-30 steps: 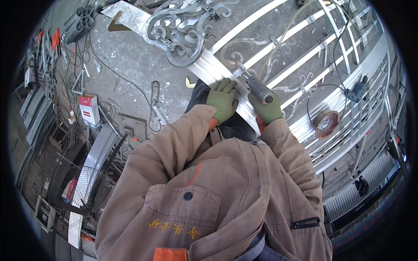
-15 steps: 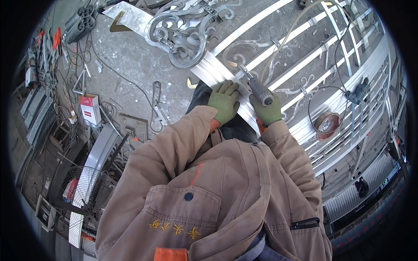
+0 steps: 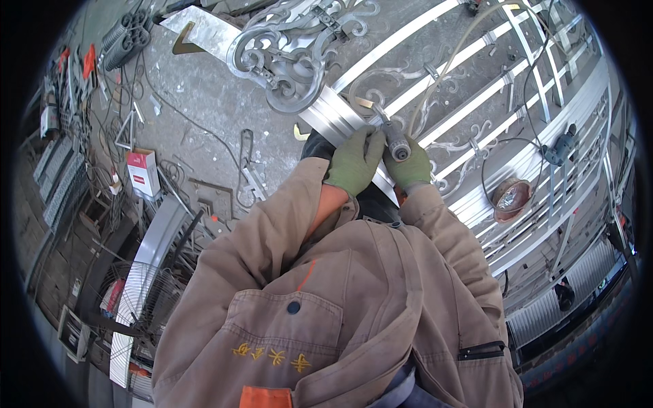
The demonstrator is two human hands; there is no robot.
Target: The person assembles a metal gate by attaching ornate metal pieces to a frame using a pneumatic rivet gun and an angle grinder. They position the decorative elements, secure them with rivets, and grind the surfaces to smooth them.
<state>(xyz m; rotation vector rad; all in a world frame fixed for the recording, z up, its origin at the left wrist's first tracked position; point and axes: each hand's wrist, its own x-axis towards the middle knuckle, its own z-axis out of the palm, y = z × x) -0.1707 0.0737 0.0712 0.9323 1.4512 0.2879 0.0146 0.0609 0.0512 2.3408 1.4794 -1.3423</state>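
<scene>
Silver rail (image 3: 332, 117) at 12 o'clock from view centre. Right hand (image 3: 412, 170), 2 o'clock, closed round a grey cylindrical tool (image 3: 396, 140), between 1 and 2. Left hand (image 3: 355, 163), 1 o'clock, over the rail, fingers beside the tool; gripping or not, cannot tell. Judgement: firm right grip, rail steadied, left fingertips clear of the working end.

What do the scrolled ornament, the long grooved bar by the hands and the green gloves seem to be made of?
Scrolled ornament: probably bare metal, grey with bright highlights on its curls.
Grooved bar: likely aluminium or steel, smooth and shiny, light streaking along its ridges.
Green gloves: apparently fabric, matt and shaped closely to the fingers.
</scene>
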